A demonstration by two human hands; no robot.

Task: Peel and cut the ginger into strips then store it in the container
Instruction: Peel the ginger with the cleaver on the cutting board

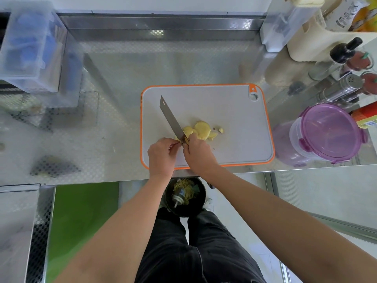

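Note:
Peeled yellow ginger slices (201, 130) lie overlapping near the middle of the grey cutting board with an orange rim (234, 119). My right hand (199, 154) grips the handle of a cleaver (171, 119), whose blade points up and to the left, its heel beside the slices. My left hand (162, 154) pinches a small piece of ginger against the blade's heel. A small ginger scrap (221, 130) lies right of the slices. The purple-lidded plastic container (324, 133) stands closed to the right of the board.
A black waste bin (184, 196) with peelings sits on the floor below the counter edge. Spice shakers (342, 90), bottles and a cream rack (318, 43) crowd the right back. A clear box (30, 48) stands at the back left of the steel counter (91, 139).

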